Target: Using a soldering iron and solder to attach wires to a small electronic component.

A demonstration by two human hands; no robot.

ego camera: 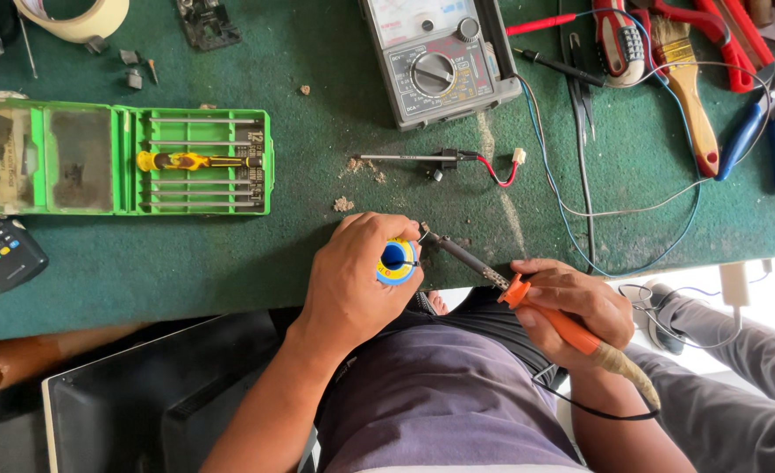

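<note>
The left hand (352, 276) is closed around a small solder spool (396, 261) with a blue core and yellow rim, held at the near edge of the green bench (230, 254). The right hand (576, 307) is clamped on the orange handle of a soldering iron (536, 302), whose dark shaft runs up and left so that its tip (426, 233) sits just beside the spool. Whether the tip actually touches solder wire is hard to tell; the loose end is too fine to make out. To do this well, I would judge that the right wrist should rest against the bench edge so the tip stays steady, and the spool should be turned so that only the free wire meets the hot tip, never the plastic rim or the fingers (378, 229) curled close above it. The iron's cord (598, 412) loops under the right forearm and could tug if it snags. Farther off lie 1 green screwdriver case (120, 158) at left, a multimeter (440, 61) at far centre, a probe (422, 158) with red lead, and a brush (690, 88) and pliers (760, 131) at far right, all well apart from the hands.
</note>
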